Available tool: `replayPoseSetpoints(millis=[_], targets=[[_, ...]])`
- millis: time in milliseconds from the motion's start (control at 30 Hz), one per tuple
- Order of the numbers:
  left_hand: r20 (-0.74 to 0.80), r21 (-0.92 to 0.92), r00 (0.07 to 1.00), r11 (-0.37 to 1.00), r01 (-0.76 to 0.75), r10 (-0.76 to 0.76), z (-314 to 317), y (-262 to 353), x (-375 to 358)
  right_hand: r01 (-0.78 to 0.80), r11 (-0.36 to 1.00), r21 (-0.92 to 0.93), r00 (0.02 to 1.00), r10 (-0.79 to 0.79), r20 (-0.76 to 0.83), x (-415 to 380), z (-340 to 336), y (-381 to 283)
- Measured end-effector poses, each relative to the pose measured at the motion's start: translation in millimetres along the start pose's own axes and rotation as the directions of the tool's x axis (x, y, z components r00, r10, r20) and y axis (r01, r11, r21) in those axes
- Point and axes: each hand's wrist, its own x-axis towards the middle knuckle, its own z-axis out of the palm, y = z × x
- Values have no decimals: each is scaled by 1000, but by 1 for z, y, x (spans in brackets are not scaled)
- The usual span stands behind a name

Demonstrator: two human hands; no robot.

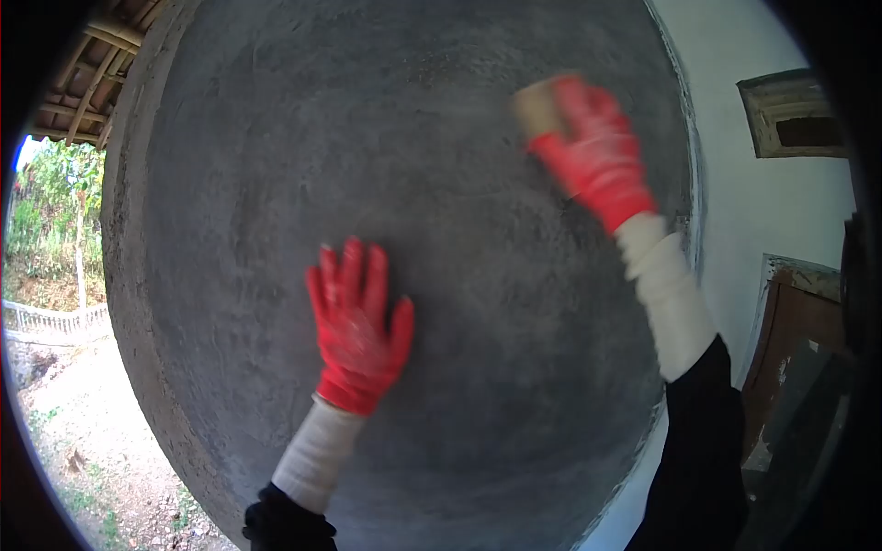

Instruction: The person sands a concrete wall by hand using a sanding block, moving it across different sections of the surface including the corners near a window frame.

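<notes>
Grey cement-plastered wall (276, 138) fills centre of frame. Left hand (356, 326), red glove, lies flat and spread open on the plaster at lower centre, holding nothing. Right hand (593, 151), red glove, upper right, fingers closed on a tan block (537, 106) pressed against the wall; blurred. Progress: surface looks mostly evenly rubbed with faint swirl marks; darker patches near centre and lower part probably remain. White-painted wall (735, 211) at right edge, wooden door frame (781, 312) lower right.

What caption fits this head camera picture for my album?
Left hand flat on a grey wall, right hand pressing a tan block on it.
</notes>
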Motion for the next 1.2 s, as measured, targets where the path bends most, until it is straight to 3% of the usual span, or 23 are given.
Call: replayPoseSetpoints(millis=[67,133,200,267,300,333,433,500,533,567,600,633,733,800,833,867,933,1000,1033,1067,1100,1167,1200], targets=[[-28,36,998,998,52,-51,5,-21,14,-487,873,-27,872,483,-82,14,-5,83],[-62,63,993,992,109,-105,8,-27,21,-719,683,-126,693,690,-210,25,0,125],[15,125,998,990,66,-68,5,-19,22,-571,801,-182,821,560,-111,26,-1,95],[9,131,998,990,60,-62,7,-21,20,-166,984,-71,983,159,-89,23,8,14],[1,143,998,988,59,-60,7,-22,19,122,992,25,980,-116,-163,15,21,-19],[15,140,998,989,52,-55,7,-23,19,288,956,59,953,-280,-120,9,27,-54],[71,176,997,984,23,-36,3,-25,20,321,944,76,945,-325,42,26,32,-67],[70,177,996,983,47,-60,4,-26,19,-48,998,-37,992,53,118,59,23,4],[84,176,995,983,44,-59,4,-27,19,-281,955,-93,957,286,54,54,5,32],[60,168,997,985,40,-50,5,-27,19,-471,882,-15,882,471,22,45,0,71],[35,158,998,987,38,-44,7,-26,19,-500,866,12,865,499,51,42,8,149],[52,154,998,988,34,-43,8,-27,19,-439,898,19,898,439,-9,18,4,151],[42,165,998,986,34,-41,11,-25,17,-180,977,-117,984,178,-28,-121,-24,85],[9,136,1000,991,17,-18,12,-26,17,-1,995,-103,967,27,252,-226,-55,15],[17,142,999,990,25,-27,12,-27,18,67,993,93,898,-101,429,-285,-62,-2],[4,147,1000,989,17,-18,12,-27,18,257,953,159,885,-299,356,-357,-53,-19],[29,151,1000,988,-4,0,11,-26,18,677,634,374,596,-770,228,-360,-48,-43],[50,133,999,991,9,-16,8,-25,18,187,816,547,723,-491,486,-310,-48,-48],[59,143,998,990,13,-22,5,-24,13,306,812,497,672,-554,491,-256,-51,-40],[106,138,990,985,-107,93,2,-21,6,336,880,335,786,-458,415,-214,-56,-37],[150,130,966,965,-229,209,0,-18,-1,248,942,227,927,-299,228,-189,-44,-26],[282,-86,909,952,-295,307,-4,-4,-33,75,996,50,997,-74,-36,-137,-16,5],[346,-121,871,937,-328,349,-5,3,-54,73,996,58,997,-70,-39,-127,-9,5]])
